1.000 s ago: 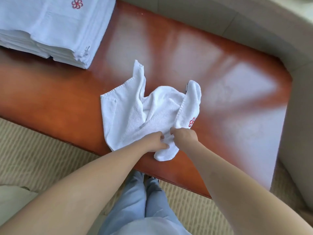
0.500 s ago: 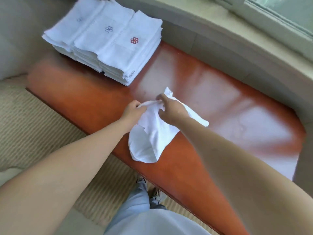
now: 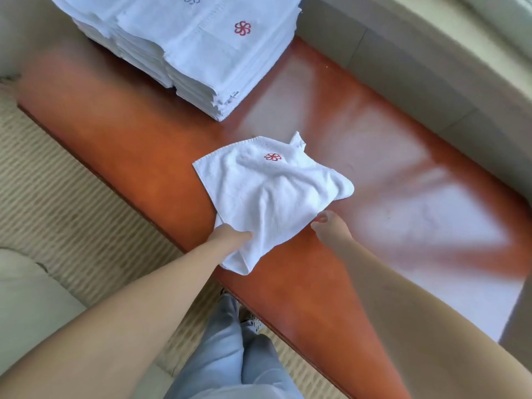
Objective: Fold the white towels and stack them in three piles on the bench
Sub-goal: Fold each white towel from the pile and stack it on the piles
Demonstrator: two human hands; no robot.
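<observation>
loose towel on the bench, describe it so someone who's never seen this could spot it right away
Find the orange-brown bench, with folded towel stacks at its far end. The loose towel lies alone near the front edge, the left hand gripping its near corner. Unlike the stacks, it is single, rumpled and unfolded.

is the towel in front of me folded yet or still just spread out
Not neatly folded: the loose towel lies rumpled and mostly spread on the bench, logo up, near corner hanging over the edge. The left hand grips it.
</observation>
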